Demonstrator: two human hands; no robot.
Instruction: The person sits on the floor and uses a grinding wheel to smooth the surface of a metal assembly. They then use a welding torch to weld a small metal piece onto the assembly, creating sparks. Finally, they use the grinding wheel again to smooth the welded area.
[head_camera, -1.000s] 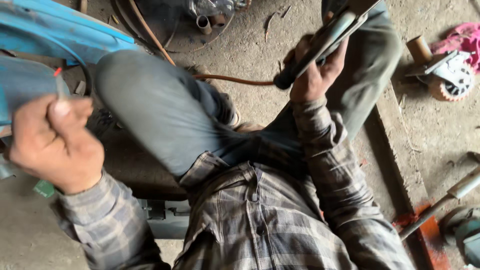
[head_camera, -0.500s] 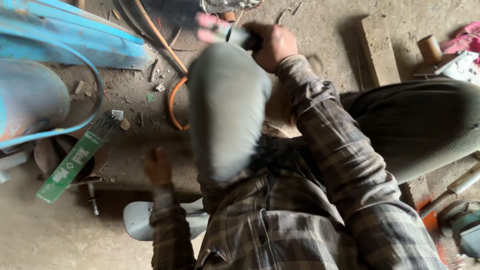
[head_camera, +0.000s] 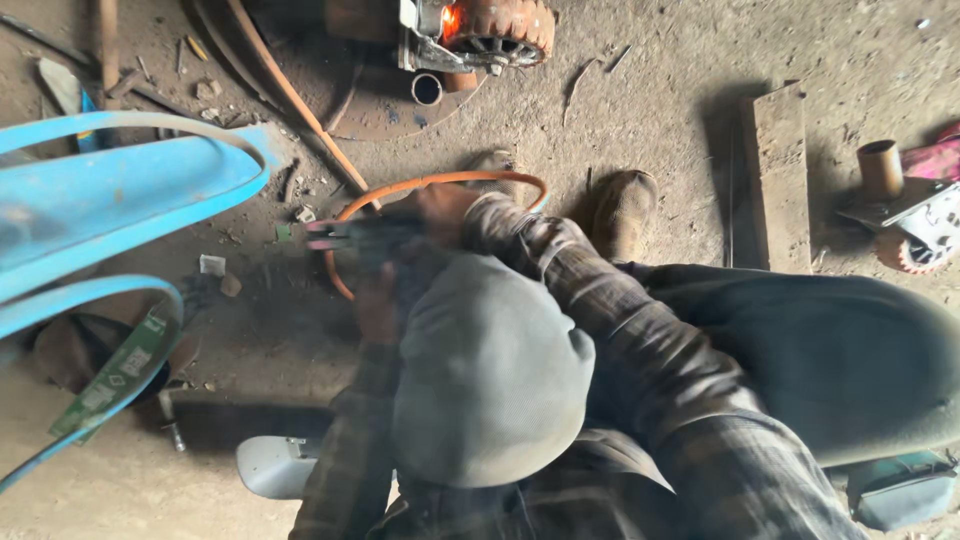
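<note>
Head view: right hand is clenched around a dark, blurred hand tool, its tip pointing left, just above the dirt floor. Left hand sits below the tool, partly behind the raised knee; its grip cannot be told. An orange hose loops around the hands. Risk, as judged: the hose may snag the tool and jerk it loose.

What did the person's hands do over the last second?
The right hand, raised high with a dark tool a second ago, has swung down to the dirt floor beside the orange hose. The left hand left the blue metal part and joined it there. The blurred tool remains gripped.
</note>
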